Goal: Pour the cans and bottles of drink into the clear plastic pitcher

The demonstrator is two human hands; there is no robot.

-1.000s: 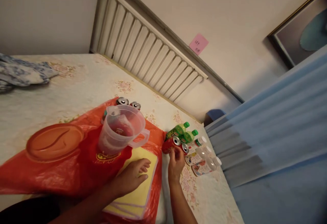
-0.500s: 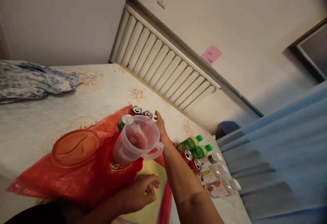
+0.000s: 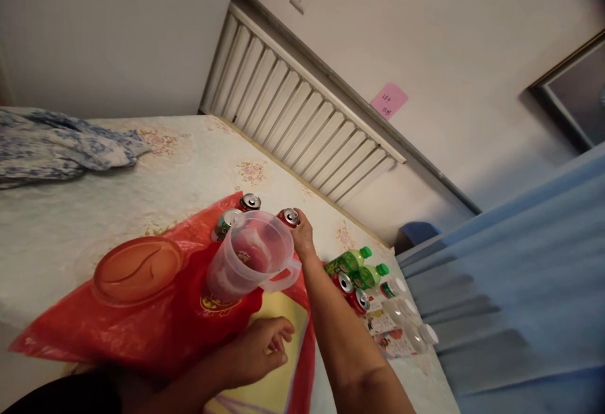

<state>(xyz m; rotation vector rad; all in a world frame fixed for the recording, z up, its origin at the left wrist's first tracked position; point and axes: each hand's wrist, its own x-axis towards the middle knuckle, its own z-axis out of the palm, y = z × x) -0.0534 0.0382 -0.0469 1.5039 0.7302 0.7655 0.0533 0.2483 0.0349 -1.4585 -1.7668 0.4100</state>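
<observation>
My right hand (image 3: 304, 235) is closed round a red can (image 3: 288, 217) behind the clear plastic pitcher (image 3: 250, 253). My left hand (image 3: 259, 350), fingers loosely curled and apart with nothing in them, hovers over a yellow sheet (image 3: 278, 313) in front of the pitcher. Left of the pitcher stand a dark can (image 3: 250, 202) and a green-and-silver can (image 3: 225, 224). An orange round lid (image 3: 138, 270) lies on the red plastic bag (image 3: 89, 322), which also lies under the pitcher.
To the right stand two green-capped bottles (image 3: 347, 261), two red cans (image 3: 360, 301) and several clear bottles (image 3: 418, 336). A patterned cloth (image 3: 66, 148) lies at the far left of the table (image 3: 193, 155). A radiator (image 3: 302, 111) and blue curtain (image 3: 534, 275) stand beyond.
My right hand has closed round the red can and shifted it slightly right, away from the dark can. My left hand has hardly moved.
</observation>
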